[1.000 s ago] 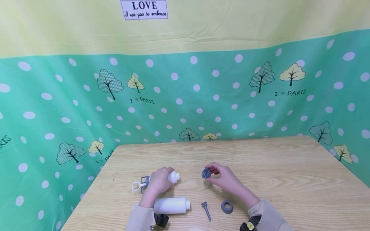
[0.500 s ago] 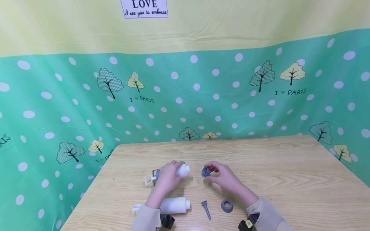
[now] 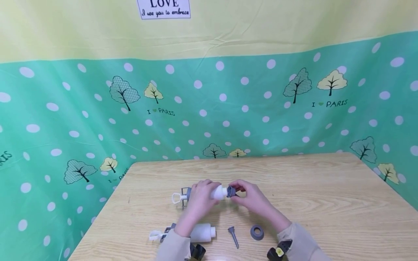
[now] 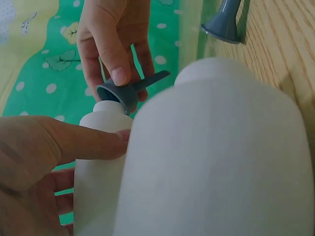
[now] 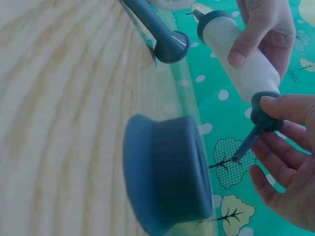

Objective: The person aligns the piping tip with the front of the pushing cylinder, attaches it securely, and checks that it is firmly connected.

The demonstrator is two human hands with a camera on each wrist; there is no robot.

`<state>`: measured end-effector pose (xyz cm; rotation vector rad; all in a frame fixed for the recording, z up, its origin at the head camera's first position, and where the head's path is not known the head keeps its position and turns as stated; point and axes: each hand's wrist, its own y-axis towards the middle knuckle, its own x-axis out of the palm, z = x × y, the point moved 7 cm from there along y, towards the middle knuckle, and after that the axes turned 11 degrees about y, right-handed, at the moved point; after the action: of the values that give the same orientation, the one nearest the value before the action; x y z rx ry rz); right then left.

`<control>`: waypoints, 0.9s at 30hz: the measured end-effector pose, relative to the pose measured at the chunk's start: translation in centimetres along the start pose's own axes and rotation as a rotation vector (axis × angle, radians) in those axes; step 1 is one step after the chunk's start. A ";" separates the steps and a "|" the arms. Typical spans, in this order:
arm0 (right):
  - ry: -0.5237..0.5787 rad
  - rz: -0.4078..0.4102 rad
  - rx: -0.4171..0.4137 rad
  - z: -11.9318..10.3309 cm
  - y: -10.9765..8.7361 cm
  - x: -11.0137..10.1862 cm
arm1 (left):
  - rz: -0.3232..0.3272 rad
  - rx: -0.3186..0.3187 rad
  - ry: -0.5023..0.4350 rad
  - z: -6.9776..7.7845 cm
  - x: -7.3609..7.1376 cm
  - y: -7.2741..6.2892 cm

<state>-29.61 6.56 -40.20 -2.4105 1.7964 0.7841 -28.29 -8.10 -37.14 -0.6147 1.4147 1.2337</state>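
Note:
My left hand (image 3: 200, 199) grips a white plastic bottle (image 3: 217, 193) lying sideways above the table, its bare neck pointing right. A grey collar and a white looped handle show at its other end. My right hand (image 3: 254, 199) pinches a grey nozzle cap (image 3: 231, 191) between thumb and fingers, right at the bottle's mouth. In the left wrist view the cap (image 4: 120, 96) sits tilted over the neck, its thin spout pointing away. The right wrist view shows the cap (image 5: 266, 110) against the bottle's end, my thumb on it.
A second white bottle (image 3: 200, 232) with a grey collar and white handle lies in front, partly behind my left sleeve. To its right, a grey funnel-shaped nozzle (image 3: 233, 236) and a grey ring (image 3: 257, 232) lie on the wooden table (image 3: 326, 203). A patterned curtain (image 3: 228, 108) hangs behind.
My left hand has carried the bottle right and slightly away, bringing its neck to the nozzle cap. My right hand has stayed nearly in place, with the cap turned slightly.

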 end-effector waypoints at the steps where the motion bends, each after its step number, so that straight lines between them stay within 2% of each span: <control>1: 0.000 0.001 0.004 0.0 0.0 0.0 | 0.000 0.005 0.005 0.1 0.0 0.0; 5: 0.013 0.002 0.006 0.1 0.0 0.0 | 0.004 0.022 0.028 0.7 0.1 0.1; 13: 0.013 0.014 -0.047 -0.1 0.0 0.0 | 0.049 0.047 0.080 1.5 0.0 0.1; 27: 0.032 -0.019 0.004 -0.2 -0.2 -0.4 | 0.065 0.060 0.090 1.7 -0.2 0.0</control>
<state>-29.42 6.89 -39.91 -2.4483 1.7818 0.7438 -27.60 -6.59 -36.71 -0.5932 1.5521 1.2231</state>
